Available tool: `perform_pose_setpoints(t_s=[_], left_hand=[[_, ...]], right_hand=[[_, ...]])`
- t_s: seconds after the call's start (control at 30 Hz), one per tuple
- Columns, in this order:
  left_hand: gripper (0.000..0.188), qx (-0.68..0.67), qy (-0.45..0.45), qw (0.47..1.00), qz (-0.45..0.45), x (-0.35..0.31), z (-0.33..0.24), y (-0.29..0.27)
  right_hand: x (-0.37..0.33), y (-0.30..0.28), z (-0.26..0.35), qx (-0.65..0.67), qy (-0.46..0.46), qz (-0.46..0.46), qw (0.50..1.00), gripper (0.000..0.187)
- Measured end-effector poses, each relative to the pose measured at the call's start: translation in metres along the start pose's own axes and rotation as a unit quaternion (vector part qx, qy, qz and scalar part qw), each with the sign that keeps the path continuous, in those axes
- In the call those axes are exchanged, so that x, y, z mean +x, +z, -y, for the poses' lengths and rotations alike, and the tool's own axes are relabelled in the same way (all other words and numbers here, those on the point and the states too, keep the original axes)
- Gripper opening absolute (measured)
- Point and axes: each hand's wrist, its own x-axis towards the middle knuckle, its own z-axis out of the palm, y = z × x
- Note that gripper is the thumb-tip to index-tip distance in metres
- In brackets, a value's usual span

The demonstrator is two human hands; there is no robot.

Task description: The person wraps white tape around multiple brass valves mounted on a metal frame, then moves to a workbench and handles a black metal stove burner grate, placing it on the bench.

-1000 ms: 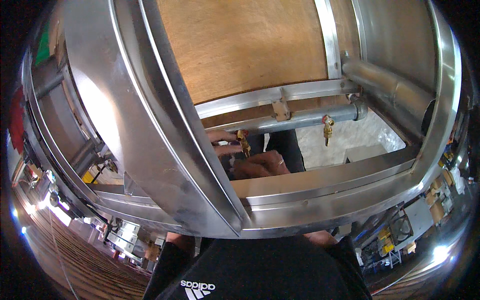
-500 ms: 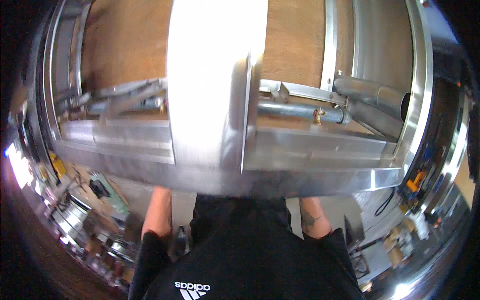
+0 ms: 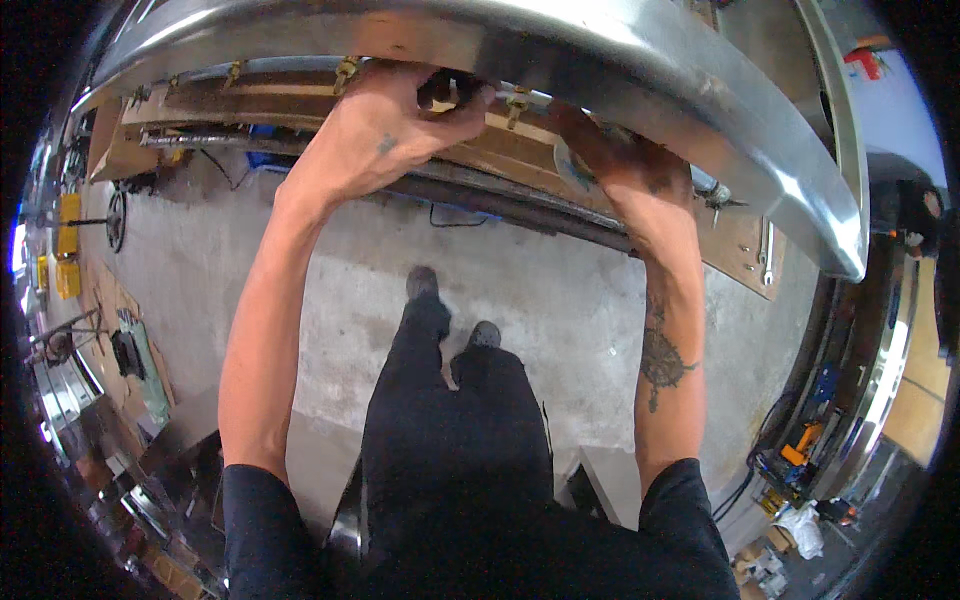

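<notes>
A long brushed-steel front panel point(image 3: 560, 50) curves across the top of the view. Under its lower edge runs a metal pipe with small brass valves point(image 3: 516, 112). My left hand point(image 3: 385, 130) reaches up beneath the panel by these valves, its thumb and fingers curled around a dark gap; the fingertips are partly hidden. To its right, my right hand point(image 3: 640, 165) is bent in under the same edge near the pipe's end point(image 3: 712, 190). A pale curved edge shows at its palm, but what it holds is unclear.
Two wrenches point(image 3: 767, 250) lie on a brown board at the right. A dark bar point(image 3: 500, 205) runs low behind the hands. On the left are yellow containers point(image 3: 67, 245) and a handwheel point(image 3: 117, 220). An orange tool point(image 3: 802, 444) lies among items at the right.
The steel frame has shifted upward in view, and its inside is now mostly out of sight. Both hands, hidden behind its front before, now show under the edge, with the floor and my legs below.
</notes>
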Motion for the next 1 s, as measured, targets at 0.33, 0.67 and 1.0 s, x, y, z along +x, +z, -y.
perform_pose_setpoints(t_s=[0.33, 0.67, 1.0], left_hand=[[0.032, 0.027, 0.109, 0.978, -0.179, 0.034, 0.037, 0.042], [0.024, -0.038, 0.245, 0.948, -0.198, 0.057, 0.060, 0.059], [0.021, 0.006, 0.274, 0.950, -0.146, 0.059, 0.071, 0.054]], right_hand=[[0.017, 0.044, 0.004, 0.282, 0.346, -0.075, 0.892, 0.036], [0.025, 0.056, 0.001, 0.237, 0.319, -0.142, 0.907, 0.032], [0.018, 0.054, 0.000, 0.187, 0.305, -0.108, 0.928, 0.029]])
